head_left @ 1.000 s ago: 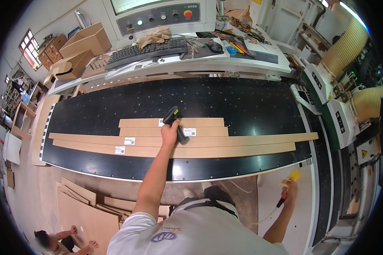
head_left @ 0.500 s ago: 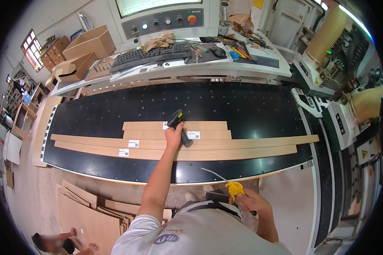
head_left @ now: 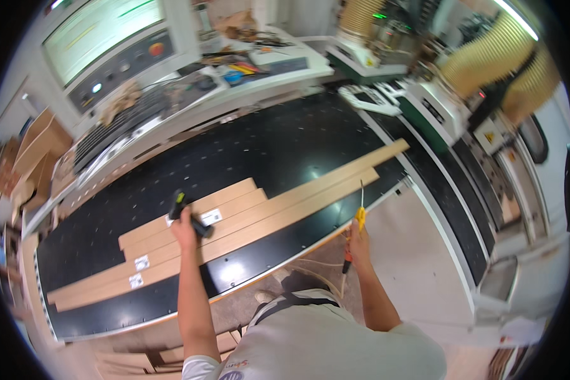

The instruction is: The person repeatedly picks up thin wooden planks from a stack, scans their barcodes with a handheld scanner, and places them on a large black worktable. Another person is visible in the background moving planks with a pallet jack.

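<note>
My left hand point(head_left: 184, 233) grips a black handheld barcode scanner point(head_left: 179, 201), held over the wood strips. Its fingers are wrapped round the scanner and partly hidden. Two long light-wood strips point(head_left: 304, 193) lie side by side on the black machine bed point(head_left: 278, 136), with shorter strips point(head_left: 228, 197) along their far side. White labels point(head_left: 212, 216) are stuck on the strips. My right hand point(head_left: 360, 248) is closed round a yellow air blow gun point(head_left: 360, 217) near the bed's front edge. Its thin nozzle points away from me, toward the strips' right end. An orange and black fitting hangs below.
A shelf beyond the bed carries a keyboard point(head_left: 117, 126), gloves point(head_left: 121, 103) and scattered tools point(head_left: 240, 66), beside a control panel point(head_left: 123, 65). Machine heads with ribbed hoses point(head_left: 487, 50) stand at the right. Cardboard boxes point(head_left: 41, 142) are at the left, and wood panels point(head_left: 126, 361) lie below.
The view has turned to the right. My right hand has reached forward with the blow gun, whose nozzle now points away from me instead of leftward. The scanner stays in my left hand.
</note>
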`<control>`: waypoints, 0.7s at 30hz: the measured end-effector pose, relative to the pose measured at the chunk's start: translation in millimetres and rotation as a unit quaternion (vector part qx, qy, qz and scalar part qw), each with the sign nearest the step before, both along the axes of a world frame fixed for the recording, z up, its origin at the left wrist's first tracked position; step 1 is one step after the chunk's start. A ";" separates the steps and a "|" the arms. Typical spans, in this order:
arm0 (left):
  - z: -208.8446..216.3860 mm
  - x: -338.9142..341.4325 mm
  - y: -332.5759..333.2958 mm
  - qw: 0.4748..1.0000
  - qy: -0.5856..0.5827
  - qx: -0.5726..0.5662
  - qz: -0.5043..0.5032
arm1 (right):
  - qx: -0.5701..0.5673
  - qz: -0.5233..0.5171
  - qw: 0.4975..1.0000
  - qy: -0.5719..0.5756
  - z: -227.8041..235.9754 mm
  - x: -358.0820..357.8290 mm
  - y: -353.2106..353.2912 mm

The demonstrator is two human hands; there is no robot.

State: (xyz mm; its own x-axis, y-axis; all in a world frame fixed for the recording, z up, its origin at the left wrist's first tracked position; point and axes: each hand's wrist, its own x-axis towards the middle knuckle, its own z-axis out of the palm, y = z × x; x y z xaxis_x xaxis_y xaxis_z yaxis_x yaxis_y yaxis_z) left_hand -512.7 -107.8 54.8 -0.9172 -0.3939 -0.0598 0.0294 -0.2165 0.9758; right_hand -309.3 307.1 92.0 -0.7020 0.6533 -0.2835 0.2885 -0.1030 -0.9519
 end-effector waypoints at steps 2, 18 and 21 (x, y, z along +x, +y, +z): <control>-15.6 -8.4 -14.3 0.999 0.002 -0.053 0.013 | 0.067 -0.042 0.996 0.028 -15.6 -1.0 17.1; -32.3 -20.8 -22.9 0.999 -0.014 -0.013 0.028 | -0.003 -0.489 0.860 0.143 -14.1 59.4 111.5; -25.9 -17.0 -16.9 0.999 -0.028 -0.020 0.011 | -0.004 -0.544 0.822 0.168 -1.6 66.5 132.4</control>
